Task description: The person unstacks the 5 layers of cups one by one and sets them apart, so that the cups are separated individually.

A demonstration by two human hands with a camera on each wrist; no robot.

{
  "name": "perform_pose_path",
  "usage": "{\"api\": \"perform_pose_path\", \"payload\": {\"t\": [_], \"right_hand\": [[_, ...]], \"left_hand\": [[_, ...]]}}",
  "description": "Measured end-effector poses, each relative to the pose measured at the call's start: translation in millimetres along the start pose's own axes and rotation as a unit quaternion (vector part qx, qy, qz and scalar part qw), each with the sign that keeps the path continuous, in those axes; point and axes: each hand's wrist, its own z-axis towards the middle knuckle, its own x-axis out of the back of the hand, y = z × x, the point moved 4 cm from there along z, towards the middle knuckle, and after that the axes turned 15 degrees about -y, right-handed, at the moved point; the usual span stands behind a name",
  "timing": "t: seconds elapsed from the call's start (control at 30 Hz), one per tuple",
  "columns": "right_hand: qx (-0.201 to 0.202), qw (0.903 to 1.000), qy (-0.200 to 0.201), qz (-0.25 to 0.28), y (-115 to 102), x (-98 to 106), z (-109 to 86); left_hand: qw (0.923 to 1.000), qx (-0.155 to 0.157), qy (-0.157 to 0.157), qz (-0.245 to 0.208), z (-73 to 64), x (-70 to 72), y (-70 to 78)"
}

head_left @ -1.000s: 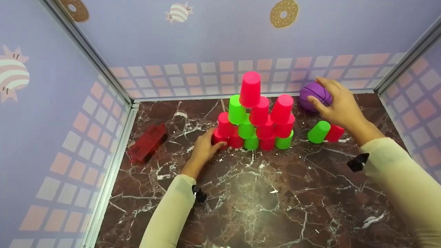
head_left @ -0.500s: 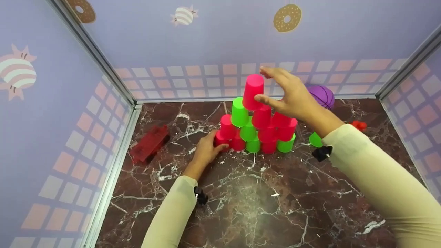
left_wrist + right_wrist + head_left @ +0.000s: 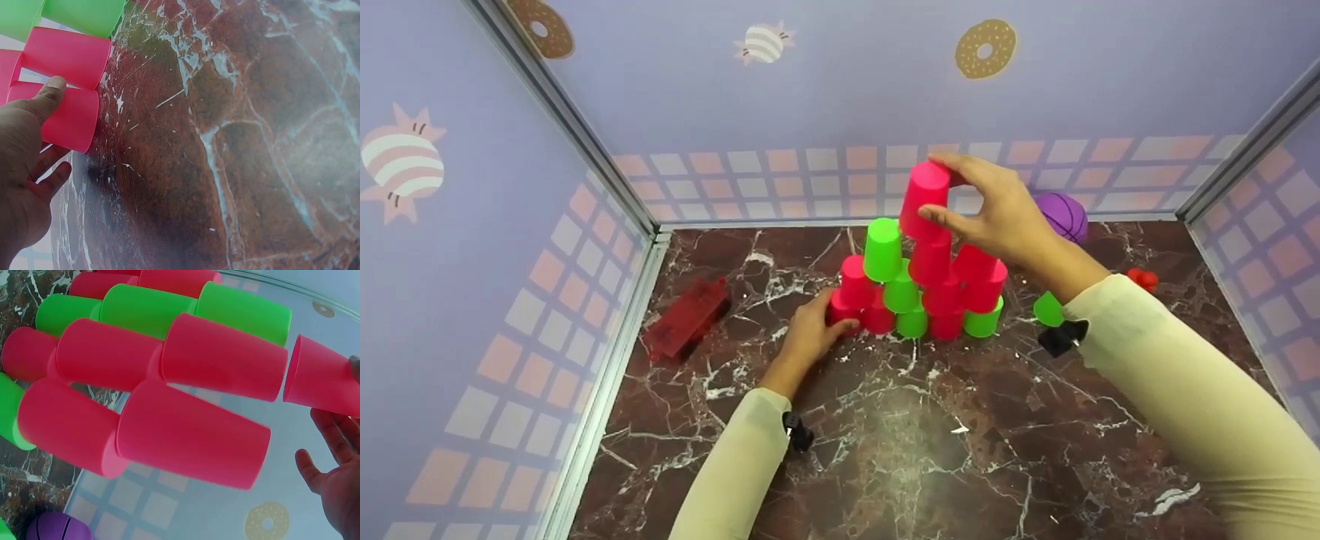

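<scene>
This looks like a small staged play booth rather than a lived-in room. Three lilac panel walls [image 3: 825,82] printed with doughnuts, striped sweets and a band of pink and white squares close in a dark red-brown marble-patterned counter [image 3: 930,450], joined at the corners by bare aluminium frame strips [image 3: 577,142]. Only toys lie on it: bright pink and green plastic cups [image 3: 919,281] stacked in a pyramid, a purple toy basketball [image 3: 1065,216] and a translucent red plastic block [image 3: 684,319].
</scene>
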Motion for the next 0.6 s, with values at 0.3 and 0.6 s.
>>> {"api": "perform_pose_path", "payload": {"t": [0.3, 0.6], "right_hand": [[-0.033, 0.9989, 0.031, -0.011, 24.7, 30.1, -26.4], [-0.12, 0.9911, 0.052, -0.026, 60.6, 68.1, -69.9]], "left_hand": [[0.9993, -0.024, 0.02, 0.022, 2.4, -1.3, -11.1], [0.9988, -0.036, 0.027, 0.018, 5.8, -1.3, -14.2]]}}
